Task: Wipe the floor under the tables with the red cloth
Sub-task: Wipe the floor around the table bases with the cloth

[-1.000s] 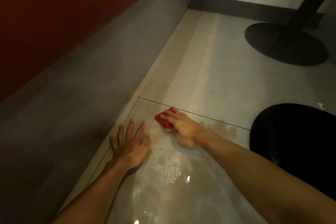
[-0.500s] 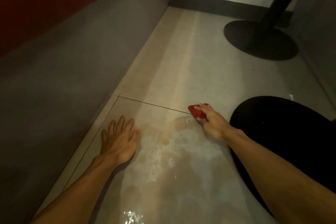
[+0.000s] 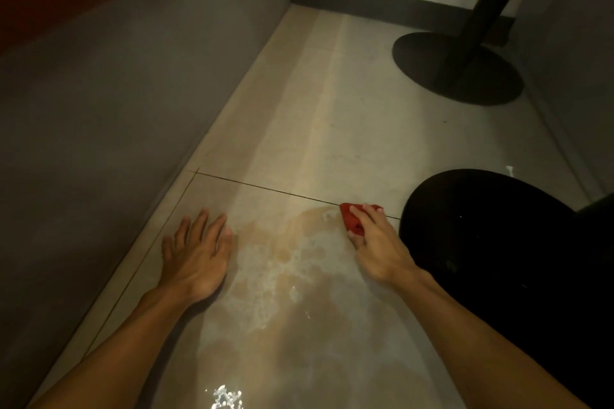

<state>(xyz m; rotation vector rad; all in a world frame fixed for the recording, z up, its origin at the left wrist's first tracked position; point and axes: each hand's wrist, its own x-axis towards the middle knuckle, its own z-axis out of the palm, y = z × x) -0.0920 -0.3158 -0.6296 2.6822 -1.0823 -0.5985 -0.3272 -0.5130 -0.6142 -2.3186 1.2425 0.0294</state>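
My right hand (image 3: 378, 249) curls its fingers (image 3: 372, 217) over the red cloth (image 3: 351, 222) on the floor (image 3: 332, 129) at the tile seam, beside the near table base (image 3: 481, 226). My left hand (image 3: 196, 256) lies flat, fingers spread, by the wet patch (image 3: 282, 262); it could slip there.

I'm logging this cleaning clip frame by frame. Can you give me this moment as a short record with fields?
left hand: flat on the floor, fingers spread, holding nothing
right hand: holds the red cloth on the floor by the tile joint
wet patch: on the floor between both hands
near table base: dark disc right of the red cloth
far table base: ahead, with its post
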